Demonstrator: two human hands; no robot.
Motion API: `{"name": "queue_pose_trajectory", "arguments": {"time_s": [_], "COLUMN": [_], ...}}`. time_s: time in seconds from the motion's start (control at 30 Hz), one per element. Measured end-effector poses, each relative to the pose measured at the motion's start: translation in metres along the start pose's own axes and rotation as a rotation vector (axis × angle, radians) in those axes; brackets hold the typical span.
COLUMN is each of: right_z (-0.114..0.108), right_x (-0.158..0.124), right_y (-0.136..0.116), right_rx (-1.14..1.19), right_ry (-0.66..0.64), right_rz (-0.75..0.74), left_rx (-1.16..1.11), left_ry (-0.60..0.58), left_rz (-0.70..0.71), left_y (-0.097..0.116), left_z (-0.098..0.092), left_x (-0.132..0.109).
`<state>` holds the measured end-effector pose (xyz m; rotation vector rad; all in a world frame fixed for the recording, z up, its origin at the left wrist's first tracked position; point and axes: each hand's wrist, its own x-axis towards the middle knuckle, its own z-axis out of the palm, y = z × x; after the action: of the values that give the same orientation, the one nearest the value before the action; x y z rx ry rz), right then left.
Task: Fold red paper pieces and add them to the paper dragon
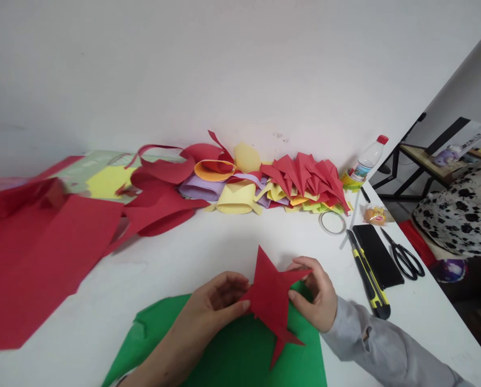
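Note:
Between my hands is a red paper fish (269, 293) with a pointed top fin and a forked tail. My left hand (220, 301) pinches its left tip between thumb and fingers. On the other side, my right hand (315, 293) is closed on the pointed piece at upper right. The fish is held over a green paper sheet (224, 349), whose left corner is creased. Part of the sheet is hidden behind my left forearm.
Large red paper (34, 263) covers the left. Along the wall lie paper rolls (236, 199) and folded red shapes (304, 174). At right are a bottle (363, 164), a tape roll (332, 222), a utility knife (369, 277), a black phone-like slab (378, 255), scissors (403, 255) and a wrapped snack (375, 216).

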<state>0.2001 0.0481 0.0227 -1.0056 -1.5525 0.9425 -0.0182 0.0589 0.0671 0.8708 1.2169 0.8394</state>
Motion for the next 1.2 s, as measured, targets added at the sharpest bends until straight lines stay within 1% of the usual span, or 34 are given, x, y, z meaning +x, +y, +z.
{"name": "queue_pose_trajectory", "arguments": {"time_s": [0.17, 0.27, 0.47, 0.6, 0.67, 0.77, 0.93, 1.2], "right_z": [-0.001, 0.000, 0.006, 0.007, 0.007, 0.007, 0.008, 0.006], "right_x": [-0.002, -0.002, 0.004, 0.012, 0.015, 0.017, 0.017, 0.019], "right_y": [0.003, 0.002, -0.002, -0.003, -0.004, -0.002, 0.003, 0.001], "right_rx": [-0.056, -0.026, 0.198, 0.347, 0.400, 0.460, 0.486, 0.526], "right_ry": [0.041, 0.074, 0.101, 0.169, 0.195, 0.197, 0.228, 0.206], "right_rz": [0.082, 0.117, 0.135, 0.166, 0.192, 0.211, 0.238, 0.282], "left_rx": [-0.042, -0.064, -0.068, -0.044, -0.026, -0.017, -0.022, -0.011], "left_ry": [-0.048, -0.086, -0.186, -0.221, -0.214, -0.184, -0.155, -0.125], "left_rz": [-0.005, -0.024, -0.046, -0.033, -0.022, -0.028, -0.024, -0.017], "left_y": [-0.003, -0.003, -0.002, 0.000, 0.002, 0.005, 0.006, 0.005], "left_z": [0.000, 0.002, 0.001, 0.000, 0.001, 0.003, 0.002, 0.000], "left_x": [0.002, 0.001, -0.001, 0.000, 0.000, 0.000, 0.001, 0.003]}}
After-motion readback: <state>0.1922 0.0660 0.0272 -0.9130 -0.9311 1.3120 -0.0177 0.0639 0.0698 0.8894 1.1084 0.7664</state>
